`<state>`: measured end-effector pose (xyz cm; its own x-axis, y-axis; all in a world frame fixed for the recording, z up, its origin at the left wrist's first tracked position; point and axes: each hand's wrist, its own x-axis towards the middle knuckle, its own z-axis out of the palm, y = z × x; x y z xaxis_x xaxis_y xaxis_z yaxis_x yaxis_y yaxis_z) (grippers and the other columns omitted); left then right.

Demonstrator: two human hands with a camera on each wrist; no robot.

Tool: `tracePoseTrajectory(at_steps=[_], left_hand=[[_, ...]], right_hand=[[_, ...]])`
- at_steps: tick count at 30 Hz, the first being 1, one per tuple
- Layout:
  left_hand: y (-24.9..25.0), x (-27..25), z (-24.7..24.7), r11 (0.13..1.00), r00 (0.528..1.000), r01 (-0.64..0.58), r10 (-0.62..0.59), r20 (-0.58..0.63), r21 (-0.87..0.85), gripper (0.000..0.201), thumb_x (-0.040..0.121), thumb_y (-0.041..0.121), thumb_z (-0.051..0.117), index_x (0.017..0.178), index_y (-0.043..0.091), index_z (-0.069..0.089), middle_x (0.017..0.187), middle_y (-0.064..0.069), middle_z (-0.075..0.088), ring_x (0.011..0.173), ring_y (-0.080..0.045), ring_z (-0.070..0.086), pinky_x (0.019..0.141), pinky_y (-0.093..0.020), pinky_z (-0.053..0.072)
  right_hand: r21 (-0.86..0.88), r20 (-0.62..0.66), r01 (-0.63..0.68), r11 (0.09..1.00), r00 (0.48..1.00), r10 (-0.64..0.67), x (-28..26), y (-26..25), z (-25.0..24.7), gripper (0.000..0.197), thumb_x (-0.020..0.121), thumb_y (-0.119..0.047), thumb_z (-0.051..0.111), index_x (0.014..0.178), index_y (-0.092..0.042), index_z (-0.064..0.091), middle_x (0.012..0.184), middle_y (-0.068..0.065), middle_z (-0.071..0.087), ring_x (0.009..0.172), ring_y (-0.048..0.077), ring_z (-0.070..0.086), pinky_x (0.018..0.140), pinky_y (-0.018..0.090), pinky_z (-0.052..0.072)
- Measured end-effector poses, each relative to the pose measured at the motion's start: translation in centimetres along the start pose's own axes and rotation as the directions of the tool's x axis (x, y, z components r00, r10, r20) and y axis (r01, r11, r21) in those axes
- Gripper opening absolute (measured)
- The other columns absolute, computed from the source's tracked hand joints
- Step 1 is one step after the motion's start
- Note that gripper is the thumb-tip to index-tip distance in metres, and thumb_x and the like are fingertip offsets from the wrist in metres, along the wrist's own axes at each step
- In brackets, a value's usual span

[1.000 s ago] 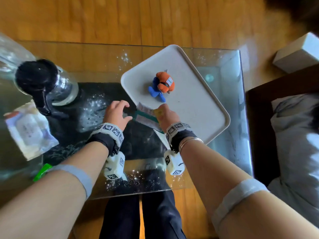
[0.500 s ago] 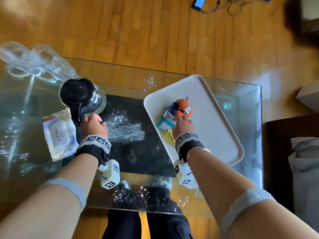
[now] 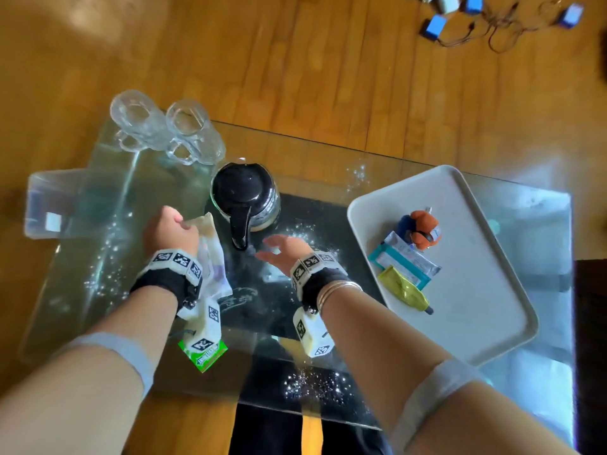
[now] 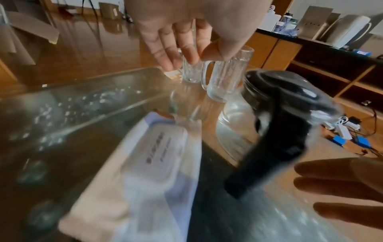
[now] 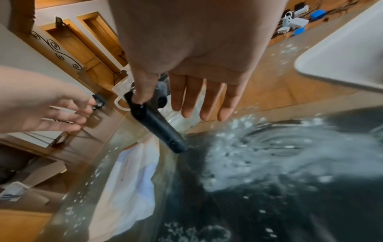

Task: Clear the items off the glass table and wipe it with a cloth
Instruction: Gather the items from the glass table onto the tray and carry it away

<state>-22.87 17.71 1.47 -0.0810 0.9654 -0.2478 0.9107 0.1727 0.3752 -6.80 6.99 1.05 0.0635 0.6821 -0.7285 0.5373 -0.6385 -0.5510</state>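
Note:
On the glass table [image 3: 328, 159] stands a glass kettle [image 3: 244, 192] with a black lid and a black handle [image 5: 157, 129] that points toward me. My right hand [image 3: 279, 249] hovers just right of that handle, fingers straight and empty. My left hand [image 3: 170, 224] hangs over the far end of a white wet-wipes pack [image 3: 213, 257], fingers loosely bent [image 4: 186, 54] and holding nothing. The pack [image 4: 149, 163] lies flat on the glass. White powder [image 5: 269, 155] is smeared over the glass near the kettle.
Two glass mugs [image 3: 164, 126] stand at the far left corner. A white tray [image 3: 476, 307] at the right holds an orange and blue plush toy [image 3: 422, 228], flat packets [image 3: 404, 261] and a yellow-green tube [image 3: 404, 290]. A green packet [image 3: 203, 356] lies near the front edge.
My right hand let go of the packets on the tray and moved left to the kettle handle. My left hand shifted from beside the kettle to above the wipes pack.

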Motion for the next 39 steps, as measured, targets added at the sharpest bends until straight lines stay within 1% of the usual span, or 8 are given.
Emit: tracePoseTrajectory(at_steps=[7,12,15,18,20,24,34,39], left_hand=[[-1.3,6.4,-0.6,0.998,0.987,-0.063,0.063,0.147,-0.003,0.03,0.077,0.002,0.053,0.106,0.008,0.059,0.108,-0.017,0.067,0.103,-0.035,0.059,0.088,-0.037,0.049],[-1.5,6.8,0.9,0.994,0.971,-0.103,0.096,0.218,0.021,0.033,0.082,0.0,0.051,0.113,0.006,0.058,0.112,-0.015,0.065,0.107,-0.035,0.058,0.091,-0.034,0.045],[-1.5,7.6,1.6,0.994,0.97,-0.109,0.104,0.219,0.012,0.039,0.081,0.001,0.05,0.119,0.009,0.054,0.12,-0.017,0.061,0.111,-0.037,0.054,0.095,-0.04,0.045],[-0.7,8.3,1.7,0.99,0.97,-0.14,0.134,0.202,0.018,0.047,0.082,0.001,0.05,0.127,0.008,0.049,0.127,-0.02,0.055,0.116,-0.038,0.05,0.098,-0.043,0.042],[0.4,9.0,1.3,0.989,0.977,-0.146,0.14,0.159,0.026,0.053,0.084,0.004,0.052,0.136,0.008,0.042,0.134,-0.024,0.045,0.122,-0.04,0.045,0.103,-0.045,0.038],[2.7,11.4,0.4,0.991,0.989,-0.136,0.135,0.065,0.007,0.066,0.088,0.01,0.057,0.146,0.008,0.026,0.15,-0.02,0.028,0.137,-0.034,0.032,0.111,-0.045,0.031],[5.6,15.1,1.4,0.998,0.973,-0.013,-0.001,0.232,0.057,0.034,0.098,0.02,0.042,0.125,-0.001,0.046,0.129,-0.025,0.052,0.117,-0.039,0.053,0.095,-0.045,0.041],[5.3,14.7,1.9,0.996,0.956,-0.076,0.061,0.286,0.043,0.035,0.099,0.02,0.036,0.121,-0.005,0.047,0.128,-0.029,0.05,0.116,-0.042,0.051,0.094,-0.045,0.039]], right_hand=[[0.164,-0.041,-0.116,0.98,0.991,0.124,3.6,-4.5,1.8,0.051,0.088,-0.053,0.055,0.115,-0.011,0.06,0.114,0.01,0.067,0.107,0.027,0.06,0.087,0.029,0.044],[0.305,-0.058,-0.185,0.934,0.976,0.212,4.7,-5.0,2.4,0.024,0.082,-0.033,0.059,0.068,-0.015,0.053,0.079,0.006,0.058,0.078,0.024,0.056,0.074,0.032,0.051],[0.345,-0.1,-0.185,0.92,0.967,0.232,4.3,-4.9,2.4,0.018,0.08,-0.029,0.062,0.072,-0.015,0.053,0.069,0.0,0.055,0.074,0.021,0.056,0.066,0.029,0.051],[0.285,-0.187,-0.171,0.943,0.955,0.229,4.1,-3.7,1.3,0.022,0.08,-0.031,0.066,0.092,-0.014,0.062,0.082,0.002,0.061,0.079,0.02,0.058,0.069,0.027,0.048],[0.295,-0.231,-0.169,0.94,0.942,0.242,3.9,-3.0,0.1,0.006,0.082,-0.022,0.061,0.084,-0.016,0.059,0.082,0.004,0.06,0.078,0.021,0.056,0.068,0.027,0.045],[0.342,-0.272,-0.15,0.928,0.929,0.251,3.6,-1.5,-0.7,0.018,0.082,-0.014,0.055,0.066,-0.021,0.048,0.076,0.004,0.059,0.072,0.021,0.053,0.058,0.022,0.039],[0.374,-0.358,-0.131,0.918,0.893,0.273,4.0,0.4,-1.6,0.029,0.083,-0.014,0.056,0.06,-0.027,0.043,0.071,0.0,0.056,0.068,0.019,0.053,0.05,0.02,0.04],[0.447,-0.404,-0.092,0.89,0.867,0.292,3.7,0.2,-2.0,0.005,0.083,-0.014,0.059,0.079,-0.016,0.06,0.073,0.001,0.059,0.067,0.016,0.052,0.053,0.02,0.04]])
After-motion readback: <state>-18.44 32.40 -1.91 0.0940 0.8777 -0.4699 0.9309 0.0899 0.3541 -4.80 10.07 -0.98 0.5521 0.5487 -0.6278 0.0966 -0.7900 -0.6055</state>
